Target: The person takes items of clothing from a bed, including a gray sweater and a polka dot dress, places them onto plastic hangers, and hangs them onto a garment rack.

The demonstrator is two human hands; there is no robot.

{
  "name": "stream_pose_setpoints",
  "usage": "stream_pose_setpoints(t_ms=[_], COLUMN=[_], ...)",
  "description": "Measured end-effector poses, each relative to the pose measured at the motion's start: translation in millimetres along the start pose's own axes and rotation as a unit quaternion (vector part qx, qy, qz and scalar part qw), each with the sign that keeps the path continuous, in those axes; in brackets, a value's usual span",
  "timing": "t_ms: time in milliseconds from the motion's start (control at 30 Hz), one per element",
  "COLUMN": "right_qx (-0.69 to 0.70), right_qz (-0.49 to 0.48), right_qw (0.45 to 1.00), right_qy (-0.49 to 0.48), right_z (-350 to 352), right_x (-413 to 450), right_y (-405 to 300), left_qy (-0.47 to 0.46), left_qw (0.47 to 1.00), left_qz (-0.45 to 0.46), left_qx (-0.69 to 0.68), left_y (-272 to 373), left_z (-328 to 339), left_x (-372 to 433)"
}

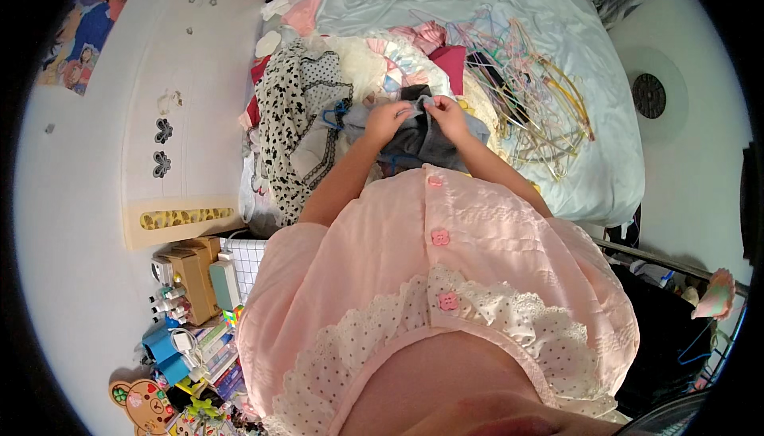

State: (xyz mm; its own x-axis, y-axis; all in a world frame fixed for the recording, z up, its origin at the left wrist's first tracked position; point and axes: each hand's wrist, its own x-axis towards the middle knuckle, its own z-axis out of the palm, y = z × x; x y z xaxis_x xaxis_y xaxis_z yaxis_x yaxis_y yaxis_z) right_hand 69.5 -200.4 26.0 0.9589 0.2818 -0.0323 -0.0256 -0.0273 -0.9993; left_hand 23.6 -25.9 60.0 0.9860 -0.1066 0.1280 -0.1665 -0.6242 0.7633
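Observation:
Both hands grip a grey garment [406, 143] in front of my chest. My left hand [388, 120] pinches its upper edge, and my right hand [447, 117] pinches the same edge a short way to the right. A dark panel runs down the middle of the cloth. To the left of the garment, part of a blue clothes hanger [332, 116] pokes out; how far it reaches inside is hidden. A white garment with black spots [283, 96] and a sheer polka-dot piece with black lace trim [322, 72] lie close to my left hand.
A tangled heap of clothes hangers [531, 90] spreads over the light bedsheet [603, 108] on the right. Pink and red cloth [449, 66] lies beyond my hands. Cardboard boxes [200, 281] and books stand at the lower left. A metal rail [668, 263] runs at the lower right.

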Motion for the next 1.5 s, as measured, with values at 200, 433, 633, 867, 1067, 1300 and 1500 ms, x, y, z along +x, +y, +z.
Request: stream_pose_setpoints(t_ms=[200,433,633,867,1067,1300,1500], right_qx=[0.006,0.028,0.059,-0.014,-0.227,-0.272,-0.128], right_qz=[0.019,0.029,0.032,-0.016,-0.116,-0.257,-0.189], right_qw=[0.995,0.988,0.979,0.978,0.958,0.926,0.973], right_qy=[-0.101,-0.149,-0.194,-0.210,-0.129,-0.047,-0.033], right_z=[-0.2,-0.6,-3.1,2.7,4.4,12.2,15.6], right_x=[-11.1,-21.1,-19.2,-20.0,-27.9,-32.1,-30.3], right_y=[-28.6,-25.6,-18.1,-40.9,-51.2,-49.1,-24.2], left_qy=[0.004,0.040,0.031,0.031,0.051,0.074,0.066], left_qw=[0.998,0.982,0.999,0.994,0.988,0.987,0.997], left_qz=[0.055,0.123,-0.002,0.073,0.106,0.058,0.005], left_qx=[0.040,0.140,0.030,0.078,0.098,0.130,0.046], left_y=[21.7,26.7,32.2,32.7,28.8,22.1,27.0], left_z=[-10.2,-8.0,-3.3,-11.5,-10.2,0.0,-1.9], left_x=[-9.7,-18.7,-18.6,-16.7,-12.9,-8.7,-10.8])
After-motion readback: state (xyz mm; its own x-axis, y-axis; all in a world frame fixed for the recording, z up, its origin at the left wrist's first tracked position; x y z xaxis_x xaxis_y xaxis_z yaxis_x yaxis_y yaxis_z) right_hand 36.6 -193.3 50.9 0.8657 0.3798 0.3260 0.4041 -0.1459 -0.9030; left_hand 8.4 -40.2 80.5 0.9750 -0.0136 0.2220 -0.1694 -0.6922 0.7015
